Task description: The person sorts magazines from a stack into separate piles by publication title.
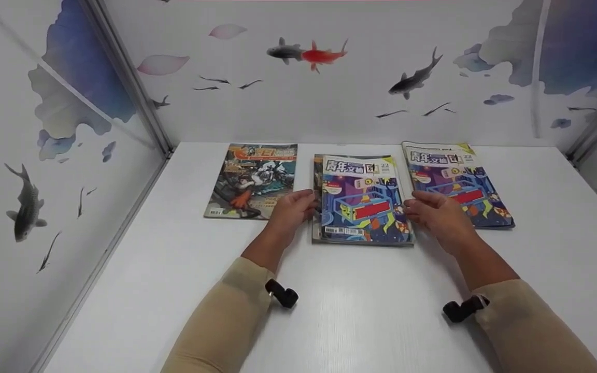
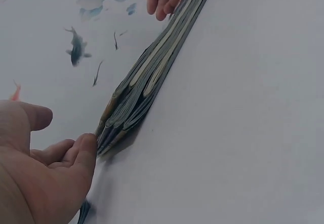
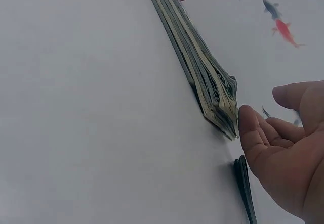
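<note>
A stack of magazines (image 1: pixel 360 228) lies in the middle of the white table, the top one with a purple and blue cover. Its layered edges (image 2: pixel 152 72) show in the left wrist view, slightly uneven. My left hand (image 1: pixel 289 213) is at the stack's left side, fingertips touching the edges, thumb apart. On the opposite side, my right hand (image 1: pixel 441 217) holds its fingertips against or very near the right edge; in the right wrist view the fingers (image 3: pixel 249 120) meet the corner. Neither hand curls round the magazines.
To the left lies a magazine with a dark illustrated cover (image 1: pixel 244 178). At the right sit magazines with the same purple cover (image 1: pixel 490 194), partly behind my right hand. A white panel (image 1: pixel 329 109) printed with fish stands along the table's back edge.
</note>
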Demonstrator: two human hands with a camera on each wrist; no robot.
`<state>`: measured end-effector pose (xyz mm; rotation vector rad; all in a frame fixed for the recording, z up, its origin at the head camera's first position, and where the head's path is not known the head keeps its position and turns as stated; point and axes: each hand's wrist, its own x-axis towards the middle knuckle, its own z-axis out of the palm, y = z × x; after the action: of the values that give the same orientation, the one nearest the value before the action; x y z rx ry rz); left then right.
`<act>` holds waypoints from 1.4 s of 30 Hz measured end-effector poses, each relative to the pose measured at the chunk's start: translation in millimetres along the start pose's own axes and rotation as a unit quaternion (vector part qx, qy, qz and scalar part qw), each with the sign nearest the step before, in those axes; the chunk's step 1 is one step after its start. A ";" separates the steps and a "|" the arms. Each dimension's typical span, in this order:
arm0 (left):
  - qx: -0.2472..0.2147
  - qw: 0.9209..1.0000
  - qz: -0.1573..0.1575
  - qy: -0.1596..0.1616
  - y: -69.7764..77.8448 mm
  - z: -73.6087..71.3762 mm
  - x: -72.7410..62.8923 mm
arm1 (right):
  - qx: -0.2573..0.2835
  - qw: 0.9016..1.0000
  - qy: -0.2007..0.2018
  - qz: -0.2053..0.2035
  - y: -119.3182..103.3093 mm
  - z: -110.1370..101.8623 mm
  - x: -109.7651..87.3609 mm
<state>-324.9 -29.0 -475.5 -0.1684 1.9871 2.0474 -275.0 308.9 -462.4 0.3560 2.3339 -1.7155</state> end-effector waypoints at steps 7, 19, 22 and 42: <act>0.031 0.999 0.007 -0.021 -2.4 -2.2 -0.4 | -0.001 1.000 -0.017 0.009 1.6 0.8 3.1; 0.063 0.996 0.003 -0.071 5.3 -7.6 -6.6 | -0.013 1.000 -0.013 -0.001 5.5 1.1 3.3; 0.053 0.996 0.003 -0.071 6.3 -7.3 -6.9 | -0.013 1.000 -0.013 -0.002 4.3 1.2 2.6; 0.028 0.986 -0.019 -0.163 3.6 -1.8 -16.7 | -0.012 1.000 0.003 -0.003 5.7 2.3 2.3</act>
<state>-310.2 -32.8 -467.4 0.1329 1.8207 1.8537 -275.2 308.5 -468.9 0.3513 2.3592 -1.6890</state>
